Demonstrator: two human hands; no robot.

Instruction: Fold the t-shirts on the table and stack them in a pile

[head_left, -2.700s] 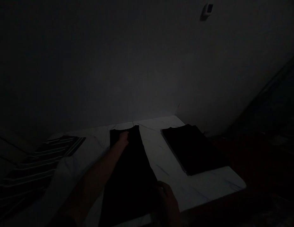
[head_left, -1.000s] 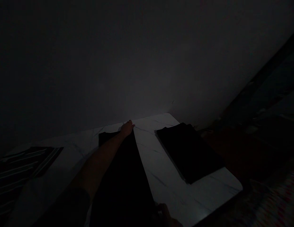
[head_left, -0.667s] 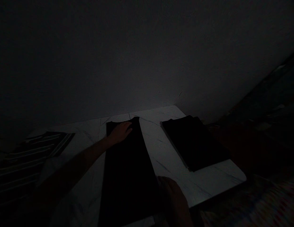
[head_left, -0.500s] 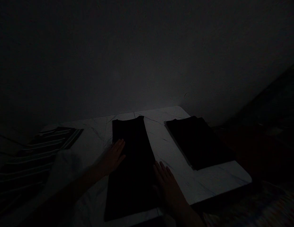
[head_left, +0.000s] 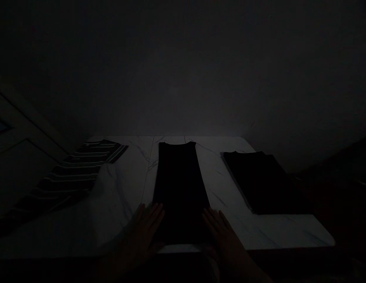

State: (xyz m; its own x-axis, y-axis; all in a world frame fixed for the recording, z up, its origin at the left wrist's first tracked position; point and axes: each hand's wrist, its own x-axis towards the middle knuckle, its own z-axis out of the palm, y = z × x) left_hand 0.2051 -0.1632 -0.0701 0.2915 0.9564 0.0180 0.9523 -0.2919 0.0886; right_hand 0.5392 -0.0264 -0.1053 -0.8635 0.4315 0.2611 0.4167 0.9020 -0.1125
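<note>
A black garment (head_left: 181,181), folded into a long narrow shape, lies flat on the white marbled table (head_left: 126,188). My left hand (head_left: 147,224) rests on its left edge near the front, fingers stretched out. On the opposite edge lies my right hand (head_left: 218,224), also with fingers extended. Neither hand grips anything. The picture is very dark, so folds in the black cloth and parts of both thumbs are hard to make out.
To the right lies a folded black stack of cloth (head_left: 265,182). A striped garment (head_left: 76,169) is spread at the left, reaching toward the table's front left. A grey wall (head_left: 177,78) rises behind the table, and a panelled door-like surface (head_left: 20,129) stands far left.
My left hand has moved back along the garment toward the table's front edge. The view has turned and levelled, so the table and clothes sit differently. My right hand stays by the right edge.
</note>
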